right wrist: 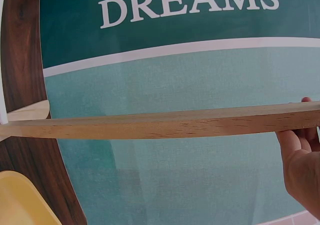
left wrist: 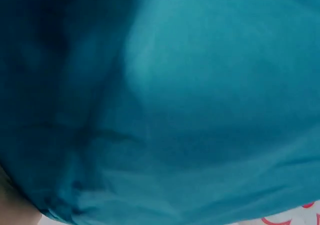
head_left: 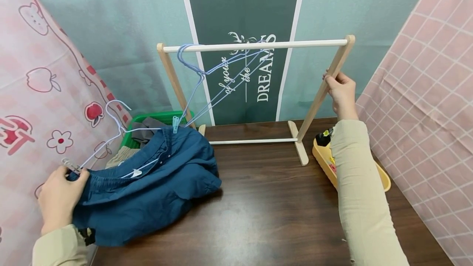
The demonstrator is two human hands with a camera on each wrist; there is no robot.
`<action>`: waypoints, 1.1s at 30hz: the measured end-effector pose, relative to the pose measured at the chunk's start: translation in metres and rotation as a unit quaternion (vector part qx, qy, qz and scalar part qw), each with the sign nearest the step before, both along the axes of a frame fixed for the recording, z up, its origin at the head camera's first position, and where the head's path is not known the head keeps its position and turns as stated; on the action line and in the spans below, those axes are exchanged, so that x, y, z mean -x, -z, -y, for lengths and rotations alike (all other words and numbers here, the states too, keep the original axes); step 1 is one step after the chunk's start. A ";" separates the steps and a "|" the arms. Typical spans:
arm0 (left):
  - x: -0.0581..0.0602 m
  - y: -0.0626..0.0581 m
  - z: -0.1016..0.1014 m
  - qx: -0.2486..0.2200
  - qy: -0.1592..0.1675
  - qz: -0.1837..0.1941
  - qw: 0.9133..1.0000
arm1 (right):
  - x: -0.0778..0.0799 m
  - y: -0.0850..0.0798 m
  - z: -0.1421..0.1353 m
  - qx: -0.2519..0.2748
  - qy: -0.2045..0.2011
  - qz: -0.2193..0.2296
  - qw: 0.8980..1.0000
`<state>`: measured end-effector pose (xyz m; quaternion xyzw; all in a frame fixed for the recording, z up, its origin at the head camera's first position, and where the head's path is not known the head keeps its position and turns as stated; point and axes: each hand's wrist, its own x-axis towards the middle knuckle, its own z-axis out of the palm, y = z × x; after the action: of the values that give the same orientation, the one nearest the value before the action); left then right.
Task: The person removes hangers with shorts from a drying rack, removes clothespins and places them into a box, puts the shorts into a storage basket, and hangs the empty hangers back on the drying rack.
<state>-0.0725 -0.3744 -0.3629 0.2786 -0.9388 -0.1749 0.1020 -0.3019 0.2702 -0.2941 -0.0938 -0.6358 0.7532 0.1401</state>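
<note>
Dark blue shorts with an elastic waistband hang from a pale wire hanger, whose hook points up. A light blue clothespin clips the waistband at the right end; a clear clothespin sits at the left end. My left hand grips the waistband's left corner beside the clear clothespin. The shorts' fabric fills most of the left wrist view. My right hand holds the wooden right post of a drying rack, fingers wrapped behind it.
Several blue wire hangers hang on the rack's top bar. Behind the shorts stands a green basket with folded clothes. A yellow tray with small items lies under my right forearm. Patterned cloth walls enclose the brown table.
</note>
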 end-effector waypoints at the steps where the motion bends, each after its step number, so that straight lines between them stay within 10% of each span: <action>1: 0.001 0.000 0.000 -0.010 0.000 -0.010 1.000 | 0.000 0.000 0.000 0.000 -0.001 -0.001 1.000; 17: -0.003 0.001 0.004 -0.093 0.046 -0.064 0.993 | 0.000 0.000 -0.001 -0.014 -0.001 0.005 1.000; 26: 0.001 -0.007 0.003 -0.115 -0.048 -0.095 0.988 | 0.000 0.001 0.000 -0.016 -0.004 0.001 1.000; 33: 0.000 -0.014 0.002 -0.144 -0.104 -0.187 0.966 | -0.001 0.001 0.000 -0.019 0.000 0.003 1.000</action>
<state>-0.0721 -0.3764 -0.3486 0.3491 -0.8337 -0.3453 0.2525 -0.3012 0.2707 -0.2948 -0.0935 -0.6504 0.7408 0.1394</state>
